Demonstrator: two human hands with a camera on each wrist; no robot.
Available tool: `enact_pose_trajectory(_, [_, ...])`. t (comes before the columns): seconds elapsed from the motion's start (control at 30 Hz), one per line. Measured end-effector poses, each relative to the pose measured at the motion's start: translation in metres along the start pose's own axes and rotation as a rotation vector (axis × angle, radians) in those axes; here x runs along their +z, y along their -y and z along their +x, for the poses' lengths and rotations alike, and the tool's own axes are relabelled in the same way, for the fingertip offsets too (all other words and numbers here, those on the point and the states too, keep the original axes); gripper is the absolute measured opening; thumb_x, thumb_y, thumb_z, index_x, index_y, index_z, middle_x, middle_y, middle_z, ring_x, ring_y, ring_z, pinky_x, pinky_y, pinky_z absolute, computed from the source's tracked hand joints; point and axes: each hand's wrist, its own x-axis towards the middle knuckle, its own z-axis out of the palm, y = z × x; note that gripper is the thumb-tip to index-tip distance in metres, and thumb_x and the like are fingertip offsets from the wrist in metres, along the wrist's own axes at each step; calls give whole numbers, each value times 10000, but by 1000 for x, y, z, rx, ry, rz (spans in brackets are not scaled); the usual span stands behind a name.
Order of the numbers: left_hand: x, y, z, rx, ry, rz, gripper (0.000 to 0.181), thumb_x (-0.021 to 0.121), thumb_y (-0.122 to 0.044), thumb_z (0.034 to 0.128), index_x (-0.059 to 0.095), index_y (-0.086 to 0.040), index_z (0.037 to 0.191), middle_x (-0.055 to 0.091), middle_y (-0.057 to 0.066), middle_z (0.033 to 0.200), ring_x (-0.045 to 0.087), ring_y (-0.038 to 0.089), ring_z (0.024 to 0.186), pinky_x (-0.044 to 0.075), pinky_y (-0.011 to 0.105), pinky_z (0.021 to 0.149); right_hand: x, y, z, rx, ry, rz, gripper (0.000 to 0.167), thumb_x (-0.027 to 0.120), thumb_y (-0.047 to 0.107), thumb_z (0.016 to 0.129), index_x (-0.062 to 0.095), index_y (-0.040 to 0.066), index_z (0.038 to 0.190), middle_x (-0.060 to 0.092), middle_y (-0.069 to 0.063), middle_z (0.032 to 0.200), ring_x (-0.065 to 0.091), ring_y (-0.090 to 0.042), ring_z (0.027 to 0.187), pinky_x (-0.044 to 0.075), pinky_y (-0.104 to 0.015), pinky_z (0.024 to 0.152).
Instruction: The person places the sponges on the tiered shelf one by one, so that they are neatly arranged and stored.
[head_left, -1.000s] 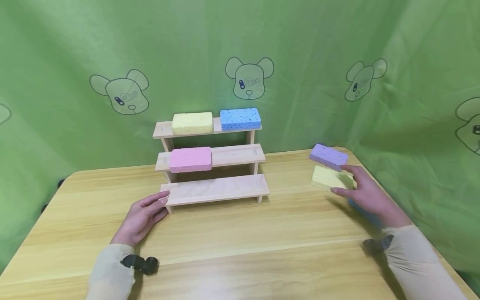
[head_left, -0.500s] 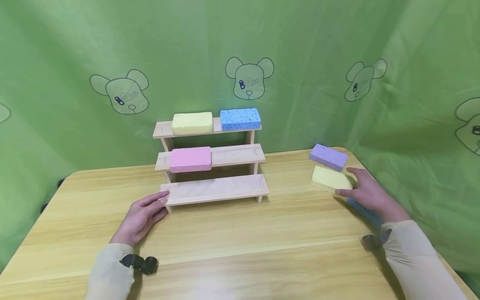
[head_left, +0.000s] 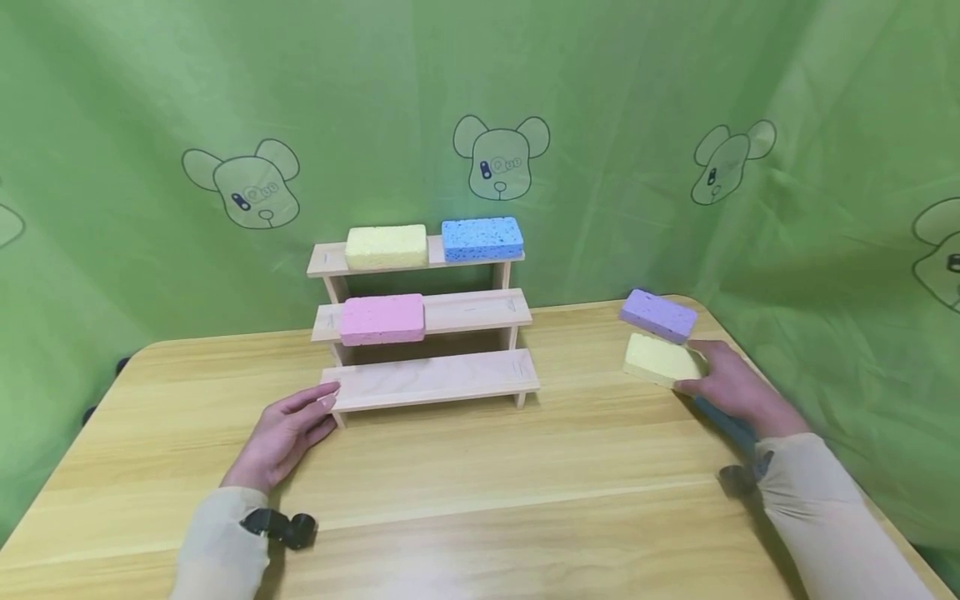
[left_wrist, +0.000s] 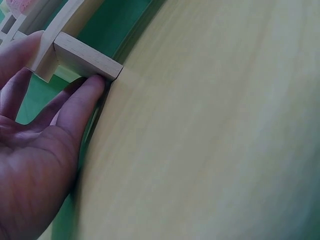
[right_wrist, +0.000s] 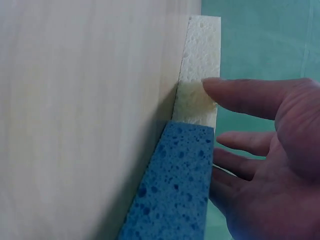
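Note:
At the table's right side, my right hand spans the right end of a pale yellow sponge, thumb on its near side and fingers over the far side. The right wrist view shows the thumb against the yellow sponge, with a blue speckled sponge in front of it. Beyond the yellow one lies a purple sponge. My left hand holds the left end of a three-tier wooden shelf. In the left wrist view its fingers touch the shelf's leg.
Another yellow sponge and a blue sponge sit on the top tier. A pink sponge lies on the middle tier's left half. Green curtain hangs behind and to the right of the wooden table.
My right hand has drawn slightly right along the yellow sponge, its thumb and fingers now nearer the sponge's right end. The sponges and my left hand stay in place.

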Motion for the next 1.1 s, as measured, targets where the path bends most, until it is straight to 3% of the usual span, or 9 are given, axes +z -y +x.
enact_pose_trajectory(0.37, [0,0,-1,-6,-7,2,186,645,-84,960,742,-158,1101,546,44,1308,611,138,1101,489,332,992,-2,-3,1,71,58,-68,732,779,105,782,395,-277,1274,420,-487,1229,384,-622,1153,310,-687,1000])
enact_pose_trajectory(0.57, [1,0,-1,6,-4,11,204,647,-88,959,727,-132,1142,535,52,1328,611,142,1108,483,336,999,-4,1,-2,82,27,-68,716,766,132,807,406,-258,1288,419,-472,1211,385,-603,1136,315,-697,979])
enact_pose_trajectory(1.1, [2,-1,-1,2,-7,4,179,653,-85,955,749,-167,1082,570,18,1275,611,149,1101,492,330,988,-7,13,-8,28,-51,-13,692,774,151,818,443,-211,1307,423,-420,1248,378,-568,1160,299,-712,969])
